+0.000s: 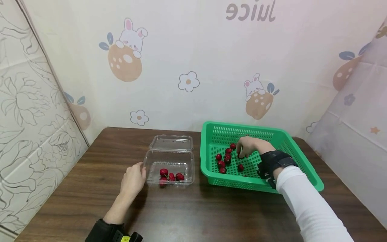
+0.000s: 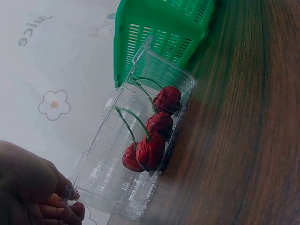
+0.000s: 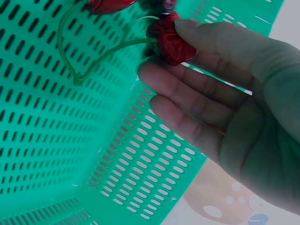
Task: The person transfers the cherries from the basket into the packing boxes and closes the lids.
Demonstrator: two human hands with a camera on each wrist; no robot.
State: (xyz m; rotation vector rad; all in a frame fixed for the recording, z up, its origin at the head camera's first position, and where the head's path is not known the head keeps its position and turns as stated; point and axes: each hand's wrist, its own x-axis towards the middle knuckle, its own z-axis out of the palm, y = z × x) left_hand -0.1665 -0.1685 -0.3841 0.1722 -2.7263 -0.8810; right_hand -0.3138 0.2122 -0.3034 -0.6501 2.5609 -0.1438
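Note:
My left hand pinches the left rim of a clear plastic clamshell box, whose lid is folded back. In the left wrist view, thumb and fingers close on the box's edge. Several dark red cherries with green stems lie inside, along its near side. My right hand reaches into a green slotted basket. In the right wrist view, its thumb and fingers pinch a wrinkled red cherry, and a green stem joins this one to a second cherry.
More cherries are scattered on the basket floor, mostly left of the right hand. Basket and box stand side by side on a dark wooden table. Behind the table hangs a printed curtain, with a patterned panel at the left.

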